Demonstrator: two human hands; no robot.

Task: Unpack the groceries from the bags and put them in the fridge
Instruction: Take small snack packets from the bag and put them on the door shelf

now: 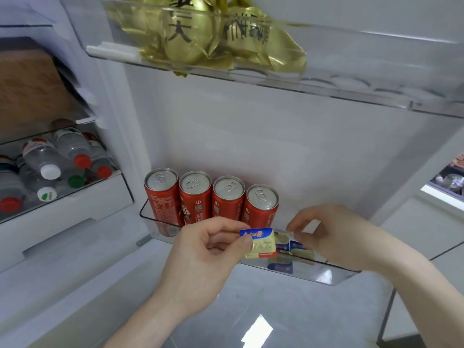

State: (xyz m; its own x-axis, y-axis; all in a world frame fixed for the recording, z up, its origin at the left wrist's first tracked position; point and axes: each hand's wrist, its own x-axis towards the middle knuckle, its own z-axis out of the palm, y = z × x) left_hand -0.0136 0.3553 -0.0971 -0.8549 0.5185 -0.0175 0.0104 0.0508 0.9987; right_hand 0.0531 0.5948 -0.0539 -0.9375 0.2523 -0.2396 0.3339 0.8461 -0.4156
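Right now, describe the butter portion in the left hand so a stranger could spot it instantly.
Start at the clear door shelf holding four red cans in a row. Just in front of the rightmost can, the left hand pinches a small butter portion above the shelf's front edge. Unlike the similar portions lying in the shelf by the right hand, it is lifted, its blue-and-yellow lid facing the camera.

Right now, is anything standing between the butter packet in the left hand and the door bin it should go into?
Only partly: the right hand reaches into the door bin beside the butter packet.
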